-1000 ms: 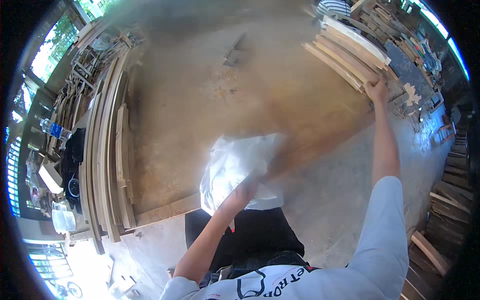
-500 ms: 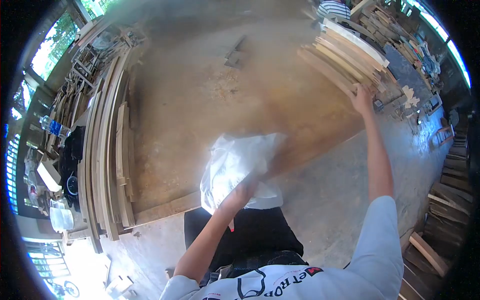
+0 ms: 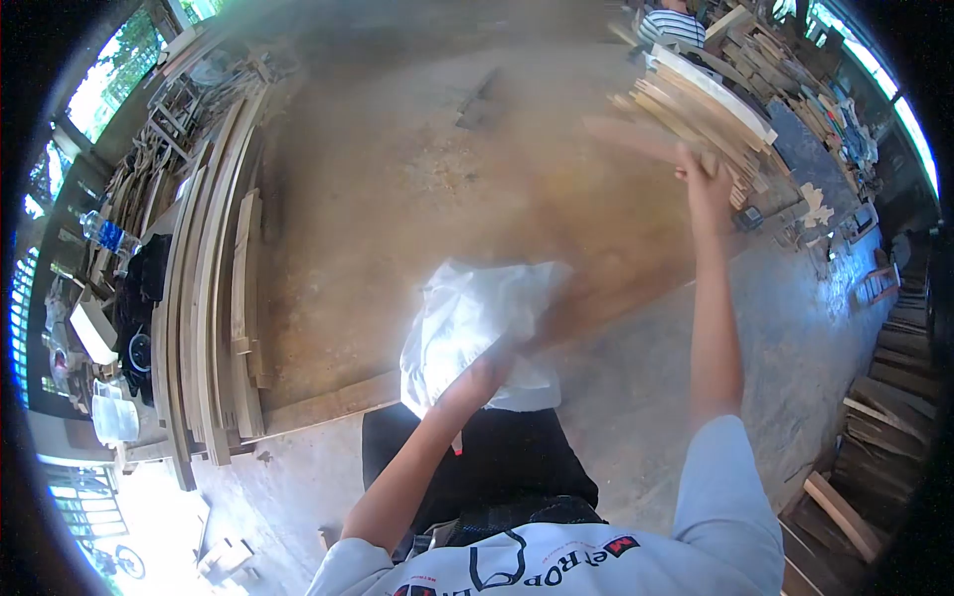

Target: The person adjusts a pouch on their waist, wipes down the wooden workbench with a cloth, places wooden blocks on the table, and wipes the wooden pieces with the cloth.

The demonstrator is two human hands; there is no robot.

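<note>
The wide brown surface (image 3: 397, 228) carries long planks (image 3: 214, 298) along its left edge, stacked boards (image 3: 711, 104) at its far right corner, and a white cloth (image 3: 477, 328) at its near edge.

Strong daylight pours in from the open sides at the left and upper right, blowing out the lower left corner. The wooden surface (image 3: 397, 199) looks hazy and soft, as if through a smeared lens. Fisheye distortion bends the edges inside a black vignette. The white cloth (image 3: 472, 328) glares slightly.
</note>
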